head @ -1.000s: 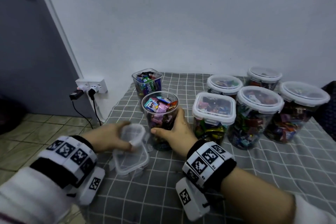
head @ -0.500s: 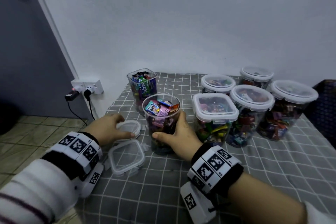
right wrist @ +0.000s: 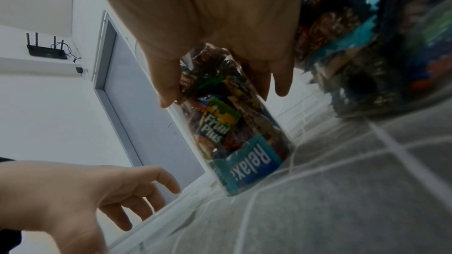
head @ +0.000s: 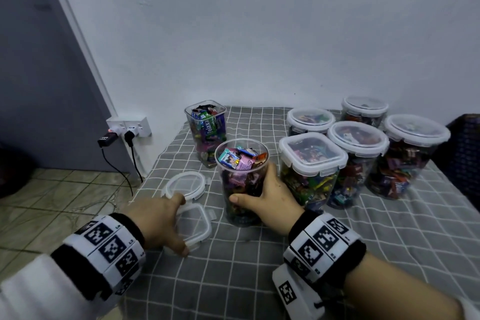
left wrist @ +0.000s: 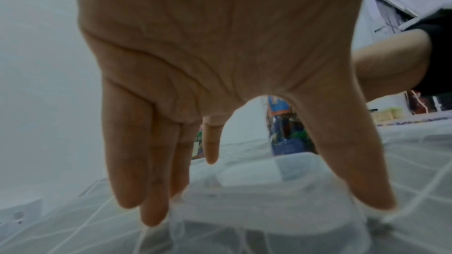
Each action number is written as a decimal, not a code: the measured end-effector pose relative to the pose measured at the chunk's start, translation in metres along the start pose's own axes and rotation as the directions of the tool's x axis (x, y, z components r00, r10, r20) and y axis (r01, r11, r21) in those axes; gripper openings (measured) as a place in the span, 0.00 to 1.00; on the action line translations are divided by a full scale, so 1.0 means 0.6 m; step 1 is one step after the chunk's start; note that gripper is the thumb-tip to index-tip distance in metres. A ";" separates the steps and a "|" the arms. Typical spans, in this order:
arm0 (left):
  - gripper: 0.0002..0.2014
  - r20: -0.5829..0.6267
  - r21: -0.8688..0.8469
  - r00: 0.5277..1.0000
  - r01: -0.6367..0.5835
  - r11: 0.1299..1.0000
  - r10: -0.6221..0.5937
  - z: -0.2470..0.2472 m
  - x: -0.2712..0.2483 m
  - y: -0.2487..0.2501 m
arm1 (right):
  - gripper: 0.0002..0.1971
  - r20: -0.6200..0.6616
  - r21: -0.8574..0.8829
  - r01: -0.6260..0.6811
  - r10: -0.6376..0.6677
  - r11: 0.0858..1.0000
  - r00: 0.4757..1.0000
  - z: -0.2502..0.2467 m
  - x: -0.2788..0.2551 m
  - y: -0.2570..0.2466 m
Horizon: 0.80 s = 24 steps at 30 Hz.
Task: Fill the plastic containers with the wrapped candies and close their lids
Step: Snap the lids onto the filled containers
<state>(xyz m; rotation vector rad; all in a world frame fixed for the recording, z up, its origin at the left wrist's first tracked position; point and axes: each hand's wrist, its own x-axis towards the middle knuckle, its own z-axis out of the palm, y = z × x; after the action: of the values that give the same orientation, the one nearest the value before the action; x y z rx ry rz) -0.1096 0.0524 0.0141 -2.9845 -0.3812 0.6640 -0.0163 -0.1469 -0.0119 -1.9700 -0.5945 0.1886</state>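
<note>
Seven candy containers, two loose lids, two hands

Five lidded containers (head: 313, 169) stand filled with wrapped candies (three round, one square, one farther back partly hidden), plus two open containers (head: 241, 179): a round one and a square one. Two loose lids (head: 187, 184) lie on the checked cloth (head: 259, 267). One wall socket (head: 130, 126) carries two plugs.
</note>
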 end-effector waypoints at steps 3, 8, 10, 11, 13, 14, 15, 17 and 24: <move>0.46 0.077 -0.138 0.994 -0.064 0.988 0.075 -0.014 -0.015 -0.011 | 0.38 0.003 0.002 0.003 -0.003 1.000 1.000 -0.005 -0.007 0.000; 0.56 -0.011 -0.408 0.983 -0.169 0.897 0.181 -0.061 -0.036 -0.056 | 0.34 0.004 0.019 0.004 -0.005 1.000 1.000 -0.009 -0.016 0.000; 0.54 -0.079 -0.446 0.982 -0.188 0.875 0.171 -0.078 -0.041 -0.065 | 0.33 0.004 0.010 0.011 -0.011 1.000 1.000 -0.010 -0.018 -0.002; 0.54 -0.108 -0.451 0.981 -0.193 0.871 0.161 -0.086 -0.041 -0.067 | 0.34 0.005 0.007 0.011 -0.011 1.000 1.000 -0.011 -0.019 -0.003; 0.57 -0.176 -0.452 0.978 -0.185 0.872 0.116 -0.102 -0.034 -0.068 | 0.36 0.012 0.009 0.012 -0.013 1.000 1.000 -0.013 -0.023 -0.002; 0.59 -0.215 -0.457 0.973 -0.176 0.872 0.084 -0.108 -0.028 -0.069 | 0.38 0.014 0.007 0.012 -0.012 1.000 1.000 -0.014 -0.025 -0.001; 0.62 -0.253 -0.465 0.966 -0.171 0.868 0.055 -0.116 -0.023 -0.070 | 0.39 0.014 0.006 0.013 -0.013 1.000 1.000 -0.015 -0.028 -0.001; 0.69 -0.318 -0.488 0.948 -0.174 0.855 0.012 -0.130 -0.014 -0.072 | 0.40 0.011 0.009 0.011 -0.011 1.000 1.000 -0.015 -0.031 -0.001; 0.64 -0.448 -0.488 0.889 -0.155 0.859 -0.094 -0.170 0.021 -0.066 | 0.39 0.003 0.026 -0.028 0.027 0.999 1.000 -0.006 -0.008 -0.007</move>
<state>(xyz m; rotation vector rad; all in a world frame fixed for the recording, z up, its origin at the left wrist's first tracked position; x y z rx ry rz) -0.0643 0.0936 0.1060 -3.5022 -0.5431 -0.2114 -0.0204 -0.1509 -0.0071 -1.9538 -0.5641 0.2146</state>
